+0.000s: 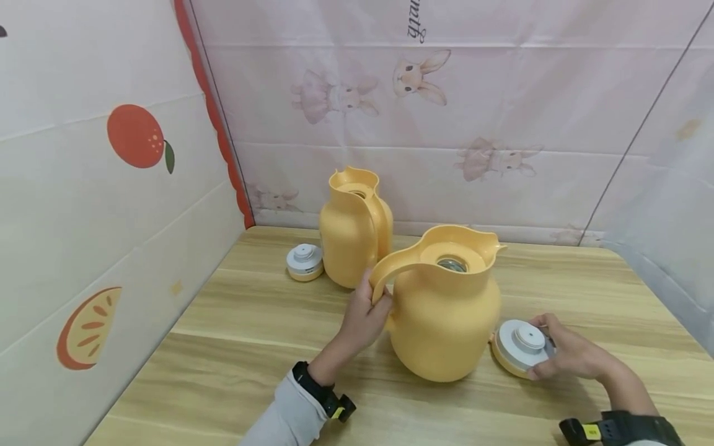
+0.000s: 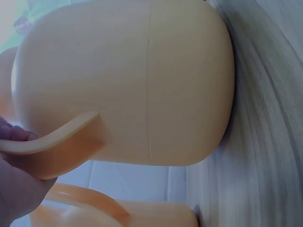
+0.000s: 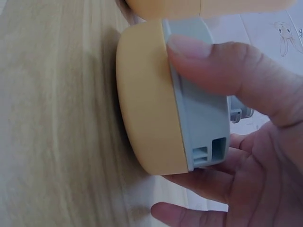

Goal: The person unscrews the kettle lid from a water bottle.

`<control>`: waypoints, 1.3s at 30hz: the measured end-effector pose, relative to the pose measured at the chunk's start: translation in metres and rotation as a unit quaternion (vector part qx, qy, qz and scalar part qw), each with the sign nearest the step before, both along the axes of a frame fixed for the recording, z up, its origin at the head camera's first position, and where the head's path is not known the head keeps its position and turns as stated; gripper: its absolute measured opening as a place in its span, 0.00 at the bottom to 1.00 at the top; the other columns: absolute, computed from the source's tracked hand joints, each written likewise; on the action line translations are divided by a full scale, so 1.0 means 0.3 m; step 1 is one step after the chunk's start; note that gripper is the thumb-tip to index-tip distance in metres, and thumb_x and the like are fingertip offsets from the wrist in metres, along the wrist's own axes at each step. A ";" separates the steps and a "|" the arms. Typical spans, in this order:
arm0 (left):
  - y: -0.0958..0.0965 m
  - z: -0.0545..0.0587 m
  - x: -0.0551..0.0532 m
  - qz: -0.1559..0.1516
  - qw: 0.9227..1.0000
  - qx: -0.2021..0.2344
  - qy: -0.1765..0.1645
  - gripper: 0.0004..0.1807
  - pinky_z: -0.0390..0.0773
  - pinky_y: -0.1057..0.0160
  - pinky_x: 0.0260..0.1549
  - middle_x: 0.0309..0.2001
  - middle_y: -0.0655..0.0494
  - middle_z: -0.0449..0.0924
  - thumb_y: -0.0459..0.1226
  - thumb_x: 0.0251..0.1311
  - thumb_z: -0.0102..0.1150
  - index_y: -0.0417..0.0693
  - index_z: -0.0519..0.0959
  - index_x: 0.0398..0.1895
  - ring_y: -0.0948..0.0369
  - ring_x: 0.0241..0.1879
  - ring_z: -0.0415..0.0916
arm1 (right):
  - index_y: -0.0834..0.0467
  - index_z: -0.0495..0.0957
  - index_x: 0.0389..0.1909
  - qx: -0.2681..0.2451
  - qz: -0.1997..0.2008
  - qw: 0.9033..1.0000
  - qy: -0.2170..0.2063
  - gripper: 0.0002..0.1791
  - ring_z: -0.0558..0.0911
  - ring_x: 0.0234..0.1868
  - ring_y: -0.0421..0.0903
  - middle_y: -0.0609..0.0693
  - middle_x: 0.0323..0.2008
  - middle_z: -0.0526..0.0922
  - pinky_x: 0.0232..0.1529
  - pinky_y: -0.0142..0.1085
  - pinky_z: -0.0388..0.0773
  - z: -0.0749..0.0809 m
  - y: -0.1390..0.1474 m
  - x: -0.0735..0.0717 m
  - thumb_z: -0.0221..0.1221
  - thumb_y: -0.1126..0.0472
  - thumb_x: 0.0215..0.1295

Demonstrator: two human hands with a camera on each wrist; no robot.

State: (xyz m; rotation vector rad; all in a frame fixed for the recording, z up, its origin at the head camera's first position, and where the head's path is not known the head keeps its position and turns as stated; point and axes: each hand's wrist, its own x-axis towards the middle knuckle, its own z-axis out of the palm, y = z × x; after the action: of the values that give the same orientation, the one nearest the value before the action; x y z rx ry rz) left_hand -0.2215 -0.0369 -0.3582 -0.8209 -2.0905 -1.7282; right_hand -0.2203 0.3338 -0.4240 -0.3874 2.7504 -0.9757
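A yellow thermos jug (image 1: pixel 443 322) stands on the wooden table with its top uncovered, a round dark opening showing inside the collar. My left hand (image 1: pixel 365 316) grips its handle, fingers wrapped round it; the left wrist view shows the lower end of the handle (image 2: pixel 71 137) meeting the jug's body. To the right of the jug, my right hand (image 1: pixel 574 350) holds a jug lid (image 1: pixel 521 347), grey on one side and yellow on the other, grey side up. In the right wrist view the thumb (image 3: pixel 203 56) presses the lid's grey edge and other fingers lie along the opposite side.
Behind and to the left stands a second yellow thermos jug (image 1: pixel 348 235), also uncovered. Another grey and yellow lid (image 1: pixel 305 261) lies beside it, grey side up. Printed wall sheets (image 1: pixel 357 130) rise at the table's back and left edges.
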 end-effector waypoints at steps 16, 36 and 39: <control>0.059 -0.105 -0.052 0.141 0.987 0.017 0.072 0.03 0.62 0.68 0.13 0.18 0.60 0.58 0.28 0.56 0.43 0.39 0.61 0.32 0.66 0.14 0.58 | 0.70 0.57 0.52 0.045 -0.030 0.999 0.007 0.48 0.73 0.46 0.60 0.65 0.44 0.73 0.44 0.54 0.67 0.012 -0.019 -0.016 0.74 0.52 0.36; 0.156 -0.102 -0.093 0.238 0.969 0.000 0.070 0.07 0.65 0.64 0.16 0.19 0.56 0.64 0.28 0.52 0.48 0.41 0.63 0.34 0.60 0.20 0.65 | 0.74 0.52 0.52 0.043 -0.052 0.998 -0.012 0.48 0.73 0.44 0.62 0.66 0.42 0.72 0.43 0.56 0.68 0.014 -0.013 -0.066 0.72 0.53 0.41; 0.168 -0.100 -0.103 0.251 0.966 -0.004 0.069 0.07 0.66 0.63 0.16 0.19 0.54 0.65 0.29 0.51 0.48 0.41 0.63 0.33 0.58 0.19 0.65 | 0.75 0.52 0.52 0.040 -0.061 0.997 -0.011 0.49 0.74 0.44 0.62 0.66 0.42 0.72 0.43 0.55 0.68 0.009 -0.011 -0.077 0.72 0.52 0.41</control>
State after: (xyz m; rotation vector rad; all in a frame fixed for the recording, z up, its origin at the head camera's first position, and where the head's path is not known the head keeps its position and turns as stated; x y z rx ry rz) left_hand -0.2525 0.0136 -0.3882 -0.3530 -1.9901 -1.3492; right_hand -0.2433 0.3303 -0.4213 -0.1977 2.8102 -0.8889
